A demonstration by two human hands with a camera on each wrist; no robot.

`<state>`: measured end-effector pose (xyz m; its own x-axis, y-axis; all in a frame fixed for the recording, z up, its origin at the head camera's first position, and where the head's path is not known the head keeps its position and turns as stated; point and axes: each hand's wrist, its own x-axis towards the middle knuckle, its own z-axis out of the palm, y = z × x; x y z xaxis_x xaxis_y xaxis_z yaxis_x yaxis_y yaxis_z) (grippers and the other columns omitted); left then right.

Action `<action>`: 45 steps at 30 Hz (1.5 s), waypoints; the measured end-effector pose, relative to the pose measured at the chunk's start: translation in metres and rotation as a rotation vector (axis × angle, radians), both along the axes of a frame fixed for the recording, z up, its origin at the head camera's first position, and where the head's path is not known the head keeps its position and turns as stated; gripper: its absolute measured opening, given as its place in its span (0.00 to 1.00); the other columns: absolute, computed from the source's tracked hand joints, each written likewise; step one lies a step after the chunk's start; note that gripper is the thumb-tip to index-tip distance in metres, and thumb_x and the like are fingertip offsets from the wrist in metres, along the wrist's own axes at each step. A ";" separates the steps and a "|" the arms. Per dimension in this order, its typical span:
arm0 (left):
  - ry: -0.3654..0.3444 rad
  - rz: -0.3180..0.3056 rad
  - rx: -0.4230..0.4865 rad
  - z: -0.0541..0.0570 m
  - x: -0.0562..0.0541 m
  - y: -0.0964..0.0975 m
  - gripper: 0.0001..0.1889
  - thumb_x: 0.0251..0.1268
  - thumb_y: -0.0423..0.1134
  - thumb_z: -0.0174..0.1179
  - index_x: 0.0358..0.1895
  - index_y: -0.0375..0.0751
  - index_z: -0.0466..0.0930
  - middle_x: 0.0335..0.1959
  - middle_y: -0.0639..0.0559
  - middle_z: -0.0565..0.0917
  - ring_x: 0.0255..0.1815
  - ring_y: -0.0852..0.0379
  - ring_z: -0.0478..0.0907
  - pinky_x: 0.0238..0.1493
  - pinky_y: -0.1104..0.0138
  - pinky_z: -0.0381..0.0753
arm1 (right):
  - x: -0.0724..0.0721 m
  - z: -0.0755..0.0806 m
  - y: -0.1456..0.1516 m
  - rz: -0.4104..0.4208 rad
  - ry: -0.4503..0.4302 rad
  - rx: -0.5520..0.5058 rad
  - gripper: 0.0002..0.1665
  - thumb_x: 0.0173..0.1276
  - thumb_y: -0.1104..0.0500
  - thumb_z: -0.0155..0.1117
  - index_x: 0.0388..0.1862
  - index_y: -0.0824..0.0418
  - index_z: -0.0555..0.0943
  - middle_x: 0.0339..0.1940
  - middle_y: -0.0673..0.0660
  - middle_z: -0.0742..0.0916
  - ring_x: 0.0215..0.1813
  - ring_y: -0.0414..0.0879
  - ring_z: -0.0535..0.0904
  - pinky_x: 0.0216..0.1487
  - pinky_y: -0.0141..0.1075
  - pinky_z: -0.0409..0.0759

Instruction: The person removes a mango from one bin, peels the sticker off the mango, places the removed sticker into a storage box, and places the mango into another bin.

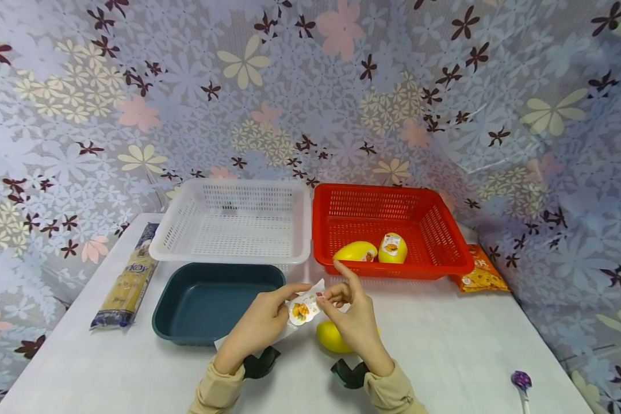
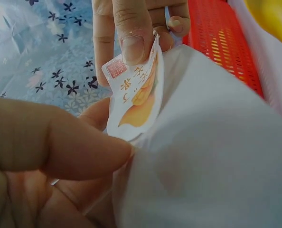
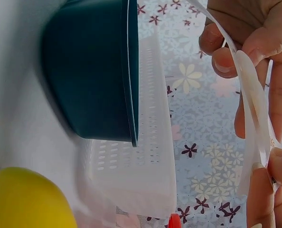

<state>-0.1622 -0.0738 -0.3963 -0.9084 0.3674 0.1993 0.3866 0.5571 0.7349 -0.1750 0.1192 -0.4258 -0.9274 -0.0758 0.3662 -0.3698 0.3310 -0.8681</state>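
In the head view, my left hand (image 1: 261, 319) pinches a strip of white backing paper (image 2: 212, 137). A white sticker (image 1: 301, 310) printed with orange mangoes is partly lifted off that paper. My right hand (image 1: 356, 316) pinches the sticker's corner between thumb and finger, its index finger extended. The left wrist view shows the sticker bent up, one edge against the paper. On the table beneath my right hand lies a yellow mango (image 1: 333, 338), partly hidden by the hand. It also appears in the right wrist view's lower corner.
Two mangoes with labels (image 1: 391, 246) sit in a red basket (image 1: 393, 270). Left of it stand a white basket (image 1: 230, 256) and a dark teal tub (image 1: 212, 339). A pasta packet (image 1: 126, 282), an orange snack bag (image 1: 481, 270) and a purple lollipop (image 1: 521, 379) lie around.
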 end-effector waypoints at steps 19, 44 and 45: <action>-0.017 0.052 0.081 -0.002 -0.002 0.004 0.19 0.59 0.32 0.65 0.55 0.47 0.82 0.33 0.53 0.86 0.17 0.66 0.64 0.20 0.76 0.63 | 0.002 0.001 -0.001 0.012 -0.014 -0.044 0.41 0.56 0.67 0.73 0.69 0.54 0.68 0.29 0.55 0.86 0.30 0.37 0.78 0.35 0.26 0.78; -0.025 0.037 0.091 0.008 0.004 -0.006 0.27 0.58 0.29 0.65 0.62 0.44 0.73 0.32 0.52 0.86 0.30 0.62 0.77 0.38 0.70 0.76 | -0.009 -0.002 0.018 0.461 -0.332 -0.144 0.20 0.71 0.60 0.57 0.50 0.78 0.74 0.40 0.54 0.83 0.39 0.37 0.80 0.46 0.29 0.81; -0.020 0.035 0.087 0.008 0.004 -0.006 0.27 0.58 0.29 0.65 0.62 0.44 0.73 0.32 0.52 0.86 0.30 0.62 0.77 0.39 0.69 0.76 | -0.008 -0.002 0.017 0.441 -0.338 -0.147 0.17 0.70 0.61 0.58 0.47 0.77 0.75 0.38 0.51 0.84 0.37 0.37 0.80 0.45 0.29 0.81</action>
<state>-0.1584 -0.0796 -0.3885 -0.9245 0.3176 0.2106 0.3527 0.5038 0.7885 -0.1832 0.1361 -0.4283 -0.8872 -0.4525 0.0904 -0.1393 0.0758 -0.9874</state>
